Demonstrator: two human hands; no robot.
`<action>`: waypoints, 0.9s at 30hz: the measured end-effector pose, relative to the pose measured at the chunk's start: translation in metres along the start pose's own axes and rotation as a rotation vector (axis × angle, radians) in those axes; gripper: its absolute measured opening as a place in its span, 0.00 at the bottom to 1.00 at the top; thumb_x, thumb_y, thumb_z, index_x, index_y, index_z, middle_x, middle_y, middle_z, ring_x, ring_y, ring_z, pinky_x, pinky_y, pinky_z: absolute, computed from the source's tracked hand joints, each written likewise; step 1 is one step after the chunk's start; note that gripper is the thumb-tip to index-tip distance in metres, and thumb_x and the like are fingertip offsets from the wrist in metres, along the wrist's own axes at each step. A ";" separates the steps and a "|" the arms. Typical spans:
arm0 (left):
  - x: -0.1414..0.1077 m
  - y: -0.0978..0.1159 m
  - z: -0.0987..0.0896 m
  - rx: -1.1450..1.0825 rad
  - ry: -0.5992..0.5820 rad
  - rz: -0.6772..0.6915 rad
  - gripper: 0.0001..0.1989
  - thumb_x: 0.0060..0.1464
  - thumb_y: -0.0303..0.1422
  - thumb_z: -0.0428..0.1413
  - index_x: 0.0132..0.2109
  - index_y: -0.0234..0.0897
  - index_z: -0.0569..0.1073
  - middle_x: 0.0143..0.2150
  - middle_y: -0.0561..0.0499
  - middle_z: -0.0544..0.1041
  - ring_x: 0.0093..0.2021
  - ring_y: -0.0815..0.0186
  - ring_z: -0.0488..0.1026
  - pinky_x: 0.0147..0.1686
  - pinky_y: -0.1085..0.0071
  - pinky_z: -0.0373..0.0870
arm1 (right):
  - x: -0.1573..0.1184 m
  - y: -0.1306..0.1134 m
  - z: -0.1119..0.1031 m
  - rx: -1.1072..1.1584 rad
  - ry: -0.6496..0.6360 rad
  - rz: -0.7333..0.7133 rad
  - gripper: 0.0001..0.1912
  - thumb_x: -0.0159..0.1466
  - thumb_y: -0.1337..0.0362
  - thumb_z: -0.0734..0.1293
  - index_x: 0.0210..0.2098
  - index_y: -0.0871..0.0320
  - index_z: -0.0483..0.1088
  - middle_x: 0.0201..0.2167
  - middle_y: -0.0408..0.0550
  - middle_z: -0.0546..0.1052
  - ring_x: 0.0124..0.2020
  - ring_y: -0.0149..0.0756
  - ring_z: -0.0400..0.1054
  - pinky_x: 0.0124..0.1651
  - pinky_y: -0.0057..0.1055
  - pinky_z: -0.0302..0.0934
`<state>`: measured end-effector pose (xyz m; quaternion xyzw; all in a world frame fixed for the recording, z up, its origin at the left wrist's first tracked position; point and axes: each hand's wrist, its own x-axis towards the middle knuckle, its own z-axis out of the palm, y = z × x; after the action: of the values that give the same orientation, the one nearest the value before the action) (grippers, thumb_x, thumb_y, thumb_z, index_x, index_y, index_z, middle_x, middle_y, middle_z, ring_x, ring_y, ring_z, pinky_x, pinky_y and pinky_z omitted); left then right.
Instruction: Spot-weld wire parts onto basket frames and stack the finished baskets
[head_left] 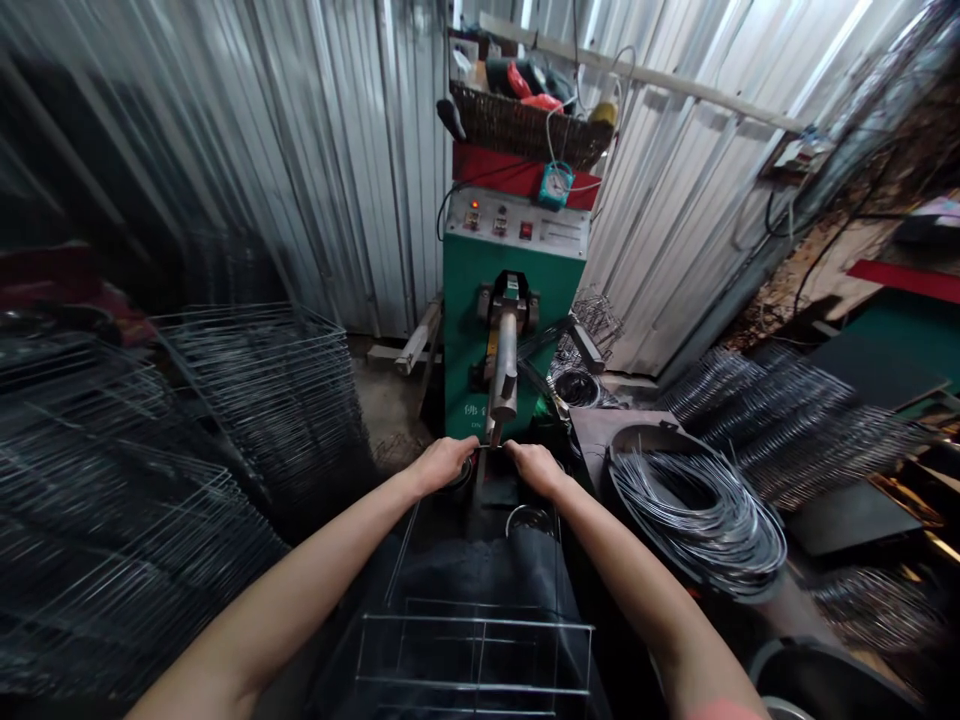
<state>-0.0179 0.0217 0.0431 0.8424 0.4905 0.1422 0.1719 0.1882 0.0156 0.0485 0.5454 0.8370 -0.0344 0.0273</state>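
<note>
Both arms reach forward to a green spot-welding machine (472,300) at the centre. My left hand (448,462) is closed on one side of a thin wire piece (490,446) under the machine's metal electrode arm (506,365). My right hand (532,465) pinches the same piece from the other side. The electrode tip comes down between the two hands; whether it touches the wire is too small to tell. Below the hands, a wire frame (480,688) of thin rods extends over my lap.
Stacks of wire grids (277,390) stand at left. A round tub (626,440) holds coiled wire rings (697,515) at right, near bundled wire parts (787,410). A wicker basket (525,120) and small teal dial (556,186) sit atop the machine.
</note>
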 end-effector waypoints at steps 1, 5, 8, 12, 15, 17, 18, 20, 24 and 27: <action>0.000 0.000 0.000 -0.004 0.000 0.003 0.10 0.58 0.31 0.43 0.39 0.41 0.69 0.27 0.53 0.74 0.29 0.68 0.71 0.27 0.76 0.56 | 0.000 0.000 0.001 0.006 0.005 -0.006 0.13 0.67 0.63 0.53 0.48 0.54 0.63 0.39 0.49 0.76 0.39 0.38 0.70 0.33 0.27 0.54; 0.000 -0.002 0.001 -0.019 -0.003 0.014 0.10 0.58 0.30 0.43 0.39 0.41 0.69 0.29 0.52 0.75 0.31 0.68 0.72 0.28 0.76 0.58 | 0.001 0.000 0.002 -0.007 0.005 -0.011 0.13 0.67 0.64 0.52 0.48 0.55 0.62 0.38 0.50 0.76 0.38 0.38 0.71 0.34 0.27 0.54; 0.001 -0.004 0.002 -0.050 -0.003 0.018 0.10 0.58 0.30 0.44 0.40 0.41 0.69 0.30 0.52 0.75 0.31 0.68 0.72 0.29 0.76 0.58 | 0.002 0.000 0.001 -0.010 -0.017 0.006 0.14 0.68 0.64 0.51 0.48 0.54 0.62 0.38 0.51 0.76 0.38 0.39 0.71 0.33 0.27 0.54; 0.002 -0.005 0.002 -0.067 0.002 0.013 0.10 0.58 0.31 0.44 0.38 0.41 0.69 0.28 0.52 0.74 0.29 0.68 0.71 0.29 0.76 0.58 | 0.003 0.002 0.002 0.041 -0.020 0.014 0.14 0.68 0.62 0.51 0.48 0.55 0.63 0.38 0.51 0.77 0.38 0.38 0.71 0.33 0.27 0.53; 0.001 -0.005 0.001 -0.079 0.001 0.013 0.10 0.58 0.31 0.43 0.38 0.40 0.69 0.27 0.53 0.73 0.28 0.69 0.70 0.28 0.76 0.57 | 0.003 0.002 0.004 0.067 0.004 0.016 0.14 0.68 0.62 0.52 0.47 0.55 0.64 0.38 0.50 0.77 0.37 0.38 0.71 0.33 0.26 0.52; 0.002 -0.005 0.001 -0.082 0.002 0.011 0.10 0.58 0.31 0.43 0.38 0.40 0.69 0.26 0.53 0.73 0.28 0.68 0.70 0.28 0.76 0.57 | 0.003 0.002 0.005 0.073 0.009 0.026 0.14 0.68 0.62 0.52 0.47 0.55 0.65 0.37 0.51 0.77 0.37 0.37 0.71 0.33 0.26 0.52; 0.002 -0.005 0.001 -0.084 0.003 0.012 0.10 0.58 0.31 0.43 0.38 0.40 0.69 0.26 0.53 0.73 0.28 0.68 0.70 0.28 0.76 0.57 | 0.004 0.002 0.005 0.077 0.007 0.029 0.14 0.68 0.63 0.52 0.47 0.56 0.65 0.37 0.51 0.77 0.37 0.37 0.70 0.33 0.26 0.52; 0.002 -0.006 0.002 -0.093 0.003 0.017 0.10 0.57 0.31 0.44 0.37 0.40 0.69 0.26 0.53 0.72 0.28 0.68 0.70 0.28 0.76 0.57 | 0.005 0.001 0.004 0.093 0.001 0.038 0.13 0.67 0.63 0.53 0.46 0.56 0.65 0.37 0.51 0.76 0.37 0.36 0.70 0.33 0.26 0.52; 0.004 -0.008 0.003 -0.116 0.002 0.025 0.09 0.57 0.31 0.44 0.37 0.40 0.69 0.27 0.53 0.72 0.28 0.69 0.69 0.28 0.76 0.58 | 0.004 0.004 0.004 0.251 0.025 0.083 0.11 0.66 0.61 0.56 0.39 0.58 0.68 0.30 0.48 0.75 0.32 0.34 0.68 0.32 0.25 0.52; 0.005 -0.009 0.003 -0.126 0.013 0.027 0.10 0.57 0.31 0.44 0.38 0.39 0.69 0.27 0.53 0.72 0.28 0.69 0.69 0.30 0.76 0.59 | -0.002 0.012 0.009 0.568 0.079 0.094 0.13 0.65 0.60 0.56 0.33 0.59 0.68 0.24 0.43 0.70 0.28 0.32 0.64 0.30 0.24 0.52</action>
<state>-0.0214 0.0296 0.0367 0.8356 0.4702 0.1805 0.2194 0.1997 0.0180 0.0390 0.5702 0.7681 -0.2449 -0.1577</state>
